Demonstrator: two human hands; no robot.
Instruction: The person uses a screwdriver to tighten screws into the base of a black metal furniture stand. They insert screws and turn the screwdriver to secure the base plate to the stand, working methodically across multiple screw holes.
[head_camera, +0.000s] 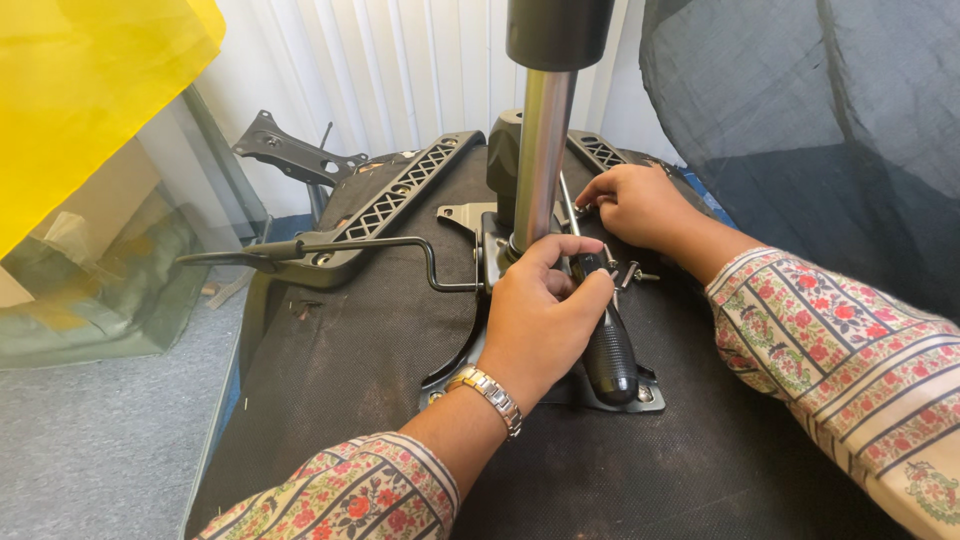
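Note:
An upturned office chair seat (360, 340) with a black fabric underside fills the middle. A black metal mechanism plate (462, 214) is on it, with a chrome gas cylinder (540, 140) rising from it. My left hand (535, 320) grips a screwdriver (605, 340) by its black handle; the thin shaft runs up past the cylinder toward the plate's far side. My right hand (635, 205) rests its fingertips at the shaft's tip, on the plate. Loose screws (632, 272) lie between my hands. A silver watch (490, 395) is on my left wrist.
A bent lever rod (330, 248) sticks out left from the mechanism. Black armrest brackets (400, 190) lie along the seat's far edge. A glass panel and yellow sheet (90, 90) stand at left. Dark mesh chair back (820, 120) at right. Grey carpet (100, 440) below left.

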